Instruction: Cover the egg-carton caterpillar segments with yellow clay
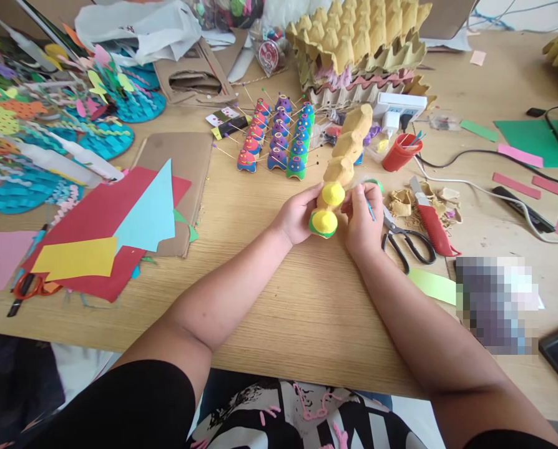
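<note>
A long strip of egg-carton bumps (347,146) stands out ahead of me, its far end bare tan. Two bumps at the near end are coated bright yellow, with a green patch at the lowest edge. My left hand (298,215) is closed around the strip's left side near the yellow bumps. Close to the strip's right side, my right hand (364,218) is closed in a pinch on a thin blue stick (370,210). Whether those fingertips touch the strip I cannot tell. Beyond my hands stand rows of finished-looking caterpillars (278,134) in red, purple and green-blue, with pins as feelers.
Black-handled scissors (407,240) and a red-handled knife (431,218) lie right of my right hand. A red cup (402,151) stands farther back, near a power strip (401,106). Egg trays (358,37) are stacked behind. Coloured paper (143,212) covers cardboard at left.
</note>
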A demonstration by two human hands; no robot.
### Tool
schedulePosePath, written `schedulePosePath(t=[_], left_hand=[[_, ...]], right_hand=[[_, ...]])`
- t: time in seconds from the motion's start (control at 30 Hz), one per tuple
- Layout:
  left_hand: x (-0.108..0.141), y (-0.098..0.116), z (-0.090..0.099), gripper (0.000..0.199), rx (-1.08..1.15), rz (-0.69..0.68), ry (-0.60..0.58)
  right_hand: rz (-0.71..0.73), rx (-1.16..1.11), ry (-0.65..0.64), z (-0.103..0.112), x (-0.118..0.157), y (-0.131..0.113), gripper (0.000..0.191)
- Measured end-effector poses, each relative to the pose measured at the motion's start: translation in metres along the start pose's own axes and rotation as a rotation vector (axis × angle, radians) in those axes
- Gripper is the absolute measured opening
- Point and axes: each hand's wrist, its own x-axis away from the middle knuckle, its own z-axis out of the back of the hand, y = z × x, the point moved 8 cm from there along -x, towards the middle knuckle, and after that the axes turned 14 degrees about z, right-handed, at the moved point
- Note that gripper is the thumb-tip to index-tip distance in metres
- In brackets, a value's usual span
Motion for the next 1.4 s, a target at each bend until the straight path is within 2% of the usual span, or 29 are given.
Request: schedulePosePath(t=[0.2, 0.27, 0.4, 0.6, 0.73, 0.9, 1.13, 1.27, 1.4], left_hand=[[-0.001, 0.002, -0.002, 0.038, -0.048, -0.023, -0.015], [-0.002, 0.004, -0.001, 0.037, -0.056, -0.062, -0.009], [-0.003, 0.004, 0.003, 0.026, -0.046, -0.125, 0.019], [-0.001, 0.003, 0.001, 0.020, -0.066, -0.136, 0.000], [0.003, 0.006, -0.002, 0.024, -0.103, -0.164, -0.012], [0.001, 0.006, -0.001, 0.023, -0.117, -0.164, -0.003], [-0.004, 0.003, 0.000, 0.022, -0.173, -0.154, -0.041], [-0.006, 0.004, 0.005, 0.029, -0.154, -0.155, -0.035], [-0.008, 0.008, 0.004, 0.053, -0.146, -0.183, -0.105]], right_hand=[[-0.275, -0.307, -0.143, -0.020, 0.002, 0.011, 0.064], [-0.321, -0.369, -0.167, -0.023, 0.003, 0.011, 0.063], [-0.343, -0.436, -0.176, -0.024, 0.002, 0.011, 0.061], [-0.375, -0.485, -0.155, -0.022, 0.004, 0.017, 0.062], [-0.312, -0.437, -0.175, -0.022, 0.001, 0.014, 0.059], [-0.376, -0.484, -0.128, -0.024, 0.005, 0.015, 0.065], [-0.360, -0.486, -0.058, -0.020, 0.002, 0.024, 0.066], [-0.499, -0.624, -0.004, -0.025, 0.008, 0.025, 0.067], [-0.548, -0.712, -0.018, -0.031, 0.010, 0.008, 0.063]])
